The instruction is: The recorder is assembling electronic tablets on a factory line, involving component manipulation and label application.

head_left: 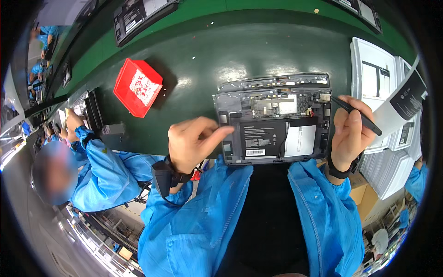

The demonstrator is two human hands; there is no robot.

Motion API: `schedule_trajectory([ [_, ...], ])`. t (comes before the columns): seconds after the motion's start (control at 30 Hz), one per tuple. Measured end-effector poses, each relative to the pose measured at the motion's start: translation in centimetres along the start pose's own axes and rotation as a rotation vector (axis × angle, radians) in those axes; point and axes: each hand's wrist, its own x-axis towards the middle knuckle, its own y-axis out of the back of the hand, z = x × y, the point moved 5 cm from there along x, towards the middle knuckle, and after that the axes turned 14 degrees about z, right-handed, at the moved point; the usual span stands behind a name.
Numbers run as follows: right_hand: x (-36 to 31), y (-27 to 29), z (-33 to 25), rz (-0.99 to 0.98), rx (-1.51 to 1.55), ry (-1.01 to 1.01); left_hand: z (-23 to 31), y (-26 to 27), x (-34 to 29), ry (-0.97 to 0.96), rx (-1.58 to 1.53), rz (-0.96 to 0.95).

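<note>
In front of me lies an opened dark tablet point(234, 131), its circuit board point(263, 105), black battery point(262, 134) and a white label exposed. A narrow strip of the same dark casing point(272, 83) runs along its far edge. My right hand point(353, 131) grips black tweezers point(369, 123), their tips pointing at the tablet's upper right corner. At the left edge of the tablet is my left hand point(194, 141), its fingers loosely bent and the thumb stretched over the casing, with nothing visible in it.
A red bin point(123, 88) with small red and white bits stands left on the green table point(198, 69). To the right are stacked white trays point(387, 173) and a white bottle point(392, 111). Other devices point(138, 21) lie at the far side. A co-worker in blue point(108, 177) sits at left.
</note>
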Motion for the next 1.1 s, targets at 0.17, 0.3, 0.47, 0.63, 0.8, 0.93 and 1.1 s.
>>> schedule_trajectory([
  [0.17, -0.7, -4.1, 1.1, 0.050, -0.231, -0.183, 4.0, -4.8, 5.9, -0.464, -0.150, 0.110],
  [0.3, -1.6, -4.6, 1.1, -0.010, -0.318, -0.268, 4.6, -9.6, 6.5, -0.434, -0.158, -0.074],
  [0.47, -2.9, -4.8, 1.8, 0.019, -0.309, -0.294, 4.4, -9.3, 6.5, -0.462, -0.229, -0.031],
  [0.63, -3.2, -4.9, 3.8, -0.033, -0.433, -0.188, 3.4, -8.9, 6.7, -0.503, -0.270, -0.069],
  [0.8, -3.2, -5.1, 4.4, -0.036, -0.496, -0.181, 3.0, -9.1, 5.9, -0.597, -0.192, -0.034],
  [0.93, -3.1, -5.5, 4.5, -0.055, -0.504, -0.176, 3.3, -8.8, 6.0, -0.603, -0.206, -0.029],
  [1.1, -2.9, -5.9, 4.4, -0.073, -0.534, -0.142, 3.4, -8.9, 6.1, -0.540, -0.211, -0.032],
])
